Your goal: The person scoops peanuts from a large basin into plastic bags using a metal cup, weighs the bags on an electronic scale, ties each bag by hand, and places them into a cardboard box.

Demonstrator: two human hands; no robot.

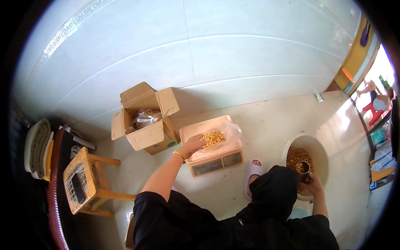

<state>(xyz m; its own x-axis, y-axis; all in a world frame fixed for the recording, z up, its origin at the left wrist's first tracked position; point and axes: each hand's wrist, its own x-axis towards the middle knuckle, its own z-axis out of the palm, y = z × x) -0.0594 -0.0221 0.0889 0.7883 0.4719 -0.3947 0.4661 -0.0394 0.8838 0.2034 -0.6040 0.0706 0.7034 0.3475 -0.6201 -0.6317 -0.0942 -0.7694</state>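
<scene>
An orange-topped weighing scale (210,160) stands on the floor before me, with a clear plastic bag (232,132) on its pan. Yellow kernels (214,138), like corn, lie in the bag. My left hand (193,146) reaches over the pan's left side, fingers stretched out at the edge of the kernels. On my right, a deep pale bucket (321,156) holds many brownish kernels (298,155). My right hand (315,186) is closed around a metal cup (304,167) tilted over the bucket, with some kernels inside it. My knee hides part of the bucket.
An open cardboard box (152,139) with a plastic bag inside stands against the tiled wall. To the left is a wooden stool (95,193) with a phone (78,187) on it. My slippered foot (253,179) is between scale and bucket. Another person (380,103) sits beyond the doorway.
</scene>
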